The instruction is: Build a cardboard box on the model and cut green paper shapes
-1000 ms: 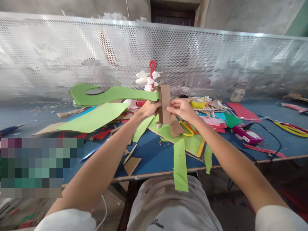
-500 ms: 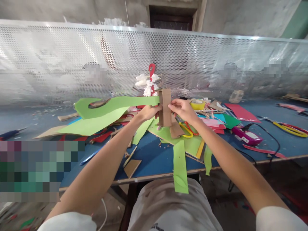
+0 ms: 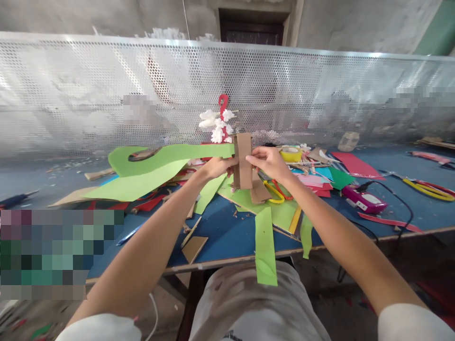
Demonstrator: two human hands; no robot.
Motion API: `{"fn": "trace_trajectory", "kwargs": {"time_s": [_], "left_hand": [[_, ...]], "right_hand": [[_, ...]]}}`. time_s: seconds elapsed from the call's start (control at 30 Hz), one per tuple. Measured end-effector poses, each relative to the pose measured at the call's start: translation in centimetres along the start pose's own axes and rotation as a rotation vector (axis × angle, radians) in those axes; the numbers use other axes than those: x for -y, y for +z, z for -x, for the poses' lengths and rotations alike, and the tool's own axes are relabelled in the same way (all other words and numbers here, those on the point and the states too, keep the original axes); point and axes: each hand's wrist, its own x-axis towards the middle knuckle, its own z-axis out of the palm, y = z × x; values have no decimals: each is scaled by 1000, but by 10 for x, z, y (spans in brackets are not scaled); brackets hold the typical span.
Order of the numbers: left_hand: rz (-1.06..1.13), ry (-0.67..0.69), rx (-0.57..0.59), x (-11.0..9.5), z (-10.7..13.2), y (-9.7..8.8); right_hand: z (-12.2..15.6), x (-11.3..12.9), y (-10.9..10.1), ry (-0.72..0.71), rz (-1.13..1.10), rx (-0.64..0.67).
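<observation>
A: Head view. Where do I log the cardboard?
B: Upright between the two hands. I see the left hand at its left side, the right hand at its right.
A: Fingers?
B: Both sets gripping the cardboard. Left: thumb against the left side, fingertips curled just below, partly hidden. Right: thumb on the front face near the right edge, other fingers bent beyond that edge; I cannot tell how far behind they reach.
A: Green paper?
B: Narrow end meets the cardboard's left side, above the left hand; curled end well off to the left. Whether it is fastened, I cannot tell.
A: Lower end?
B: Over a green sheet on the blue table; contact unclear to me. Yellow tape roll just beyond the right hand.
</observation>
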Motion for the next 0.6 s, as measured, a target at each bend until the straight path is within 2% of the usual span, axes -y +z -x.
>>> {"fn": "trace_trajectory", "kwargs": {"time_s": [0.13,0.23,0.4,0.6], "left_hand": [[64,-37,29,6,-3,-2],[114,-16,51,7,-4,-2],[150,25,34,5,-4,1],[223,26,6,1,-3,1]], "right_hand": [[0,0,0,13,2,-8],[0,-1,0,20,-10,-14],[0,-1,0,27,-26,-12],[-1,-5,-3,75,-57,56]]}}
